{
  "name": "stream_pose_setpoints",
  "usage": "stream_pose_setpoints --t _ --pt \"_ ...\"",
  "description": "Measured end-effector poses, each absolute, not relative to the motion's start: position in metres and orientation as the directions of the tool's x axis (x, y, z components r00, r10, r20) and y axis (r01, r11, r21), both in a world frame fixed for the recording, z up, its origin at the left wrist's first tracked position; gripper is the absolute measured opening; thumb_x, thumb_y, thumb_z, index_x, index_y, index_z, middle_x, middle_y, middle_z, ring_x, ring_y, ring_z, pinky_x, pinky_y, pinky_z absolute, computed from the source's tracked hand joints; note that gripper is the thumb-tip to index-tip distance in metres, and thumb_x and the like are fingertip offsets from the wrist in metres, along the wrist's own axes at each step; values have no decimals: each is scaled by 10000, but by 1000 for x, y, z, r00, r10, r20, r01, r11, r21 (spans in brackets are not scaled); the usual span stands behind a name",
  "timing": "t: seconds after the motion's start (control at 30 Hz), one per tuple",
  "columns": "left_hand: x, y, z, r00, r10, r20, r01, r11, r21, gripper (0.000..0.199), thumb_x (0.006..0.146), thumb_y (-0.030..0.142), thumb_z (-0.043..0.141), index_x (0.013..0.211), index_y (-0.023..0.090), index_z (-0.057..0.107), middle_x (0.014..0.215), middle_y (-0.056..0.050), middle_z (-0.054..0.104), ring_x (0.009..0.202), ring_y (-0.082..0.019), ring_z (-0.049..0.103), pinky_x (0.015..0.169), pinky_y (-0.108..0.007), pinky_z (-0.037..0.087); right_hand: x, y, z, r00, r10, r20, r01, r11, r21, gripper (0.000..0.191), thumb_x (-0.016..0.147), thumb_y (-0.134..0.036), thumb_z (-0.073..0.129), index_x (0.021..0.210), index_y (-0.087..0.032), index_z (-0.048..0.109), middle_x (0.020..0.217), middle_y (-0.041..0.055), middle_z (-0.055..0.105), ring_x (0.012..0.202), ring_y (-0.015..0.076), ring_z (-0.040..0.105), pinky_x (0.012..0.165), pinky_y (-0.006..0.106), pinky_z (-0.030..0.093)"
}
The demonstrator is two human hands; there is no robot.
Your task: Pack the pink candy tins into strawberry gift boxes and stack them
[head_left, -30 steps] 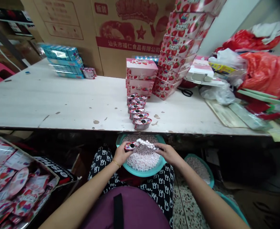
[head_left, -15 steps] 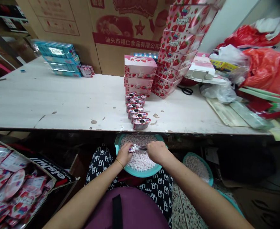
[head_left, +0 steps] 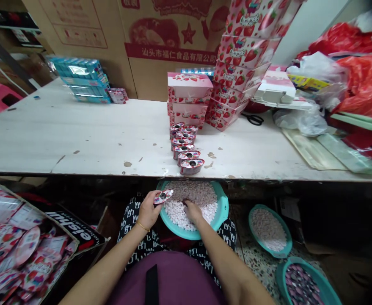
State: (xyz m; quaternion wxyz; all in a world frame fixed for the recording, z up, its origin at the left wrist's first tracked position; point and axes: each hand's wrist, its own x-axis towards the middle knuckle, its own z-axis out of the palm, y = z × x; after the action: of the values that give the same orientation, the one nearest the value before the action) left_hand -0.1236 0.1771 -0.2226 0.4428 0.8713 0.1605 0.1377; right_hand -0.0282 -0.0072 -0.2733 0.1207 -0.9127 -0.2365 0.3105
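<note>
at your lap: teal basin (head_left: 224, 210) heaped with pink-and-white candy pellets (head_left: 194, 201).
left hand (head_left: 147, 210): fingers closed, gripping a strawberry-print oval cup (head_left: 163, 196) over the basin.
right hand (head_left: 192, 210): fingertips (head_left: 186, 204) down among the pellets; you cannot tell if they hold anything.
floor, your right: second teal basin (head_left: 262, 208) of pellets.
table ahead: matching cups (head_left: 186, 146) in a row on the white table (head_left: 78, 135), before stacked strawberry boxes (head_left: 188, 87).

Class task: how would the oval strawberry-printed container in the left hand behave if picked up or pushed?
The oval container is probably light: the left hand simply pinches it. It looks stiff, keeping its shape. Similar containers stand flat on the table, so it would likely slide rather than roll.
</note>
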Motion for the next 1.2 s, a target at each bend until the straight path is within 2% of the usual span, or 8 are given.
stream_pose_setpoints --t 0.17,0.33,0.43,0.57,0.73,0.93,1.1,1.2 --pt "-127 188 -224 885 456 89 198 -543 816 287 724 192 542 1009 198 511 980 -43 562 908 -179 546 823 -317 435 -14 -30 -268 692 580 -430 301 -773 -558 358 763 -200 500 1120 -177 530 1079 48 610 981 163 557 834 256 416" --pt "-113 172 -228 906 414 92 170 -552 816 321 691 115 521 1004 190 517 977 -44 558 922 -179 540 840 -318 429 6 -65 -209 692 649 -316 317 -667 -674 327 763 -244 516 1083 -195 558 1029 38 627 938 171 566 833 275 420" --pt "-103 154 -229 939 330 96 121 -578 807 372 655 62 502 1004 192 521 982 -45 555 938 -182 532 852 -320 424 9 -64 -164 676 665 -319 412 -699 -585 325 767 -271 520 1084 -232 580 1054 50 629 978 202 561 850 304 410" --pt "-96 137 -231 963 253 94 84 -612 787 402 632 25 475 1001 179 517 983 -58 550 947 -192 517 854 -338 418 4 -47 -120 644 653 -398 591 -755 -283 307 778 -268 483 1064 -274 596 1033 72 638 967 253 574 809 370 422" --pt "-98 132 -234 969 238 63 97 -606 789 426 599 10 479 982 189 528 964 -48 547 934 -194 514 852 -348 416 -7 -23 -101 622 644 -446 698 -714 -57 259 781 -221 448 967 -197 628 902 134 653 855 267 608 728 374 436" --pt "-101 136 -238 948 316 38 129 -492 861 353 630 41 513 955 179 537 950 -43 565 909 -178 534 830 -325 427 -10 -23 -89 622 661 -420 719 -694 -27 252 787 -220 446 963 -188 623 900 114 650 829 231 611 715 326 436" --pt "-108 136 -228 928 363 -90 181 -224 958 311 643 124 588 942 185 526 885 -6 607 817 -147 578 776 -286 456 1 -64 -91 695 624 -356 615 -773 -153 320 811 -325 435 1105 -296 557 1028 34 635 894 203 596 737 308 436" --pt "-114 142 -203 933 352 -80 145 -162 976 328 651 161 612 967 179 523 904 -16 616 815 -147 586 768 -275 459 7 -94 -106 746 574 -339 530 -819 -222 327 806 -345 440 1106 -301 561 1049 23 635 944 222 586 764 319 433"
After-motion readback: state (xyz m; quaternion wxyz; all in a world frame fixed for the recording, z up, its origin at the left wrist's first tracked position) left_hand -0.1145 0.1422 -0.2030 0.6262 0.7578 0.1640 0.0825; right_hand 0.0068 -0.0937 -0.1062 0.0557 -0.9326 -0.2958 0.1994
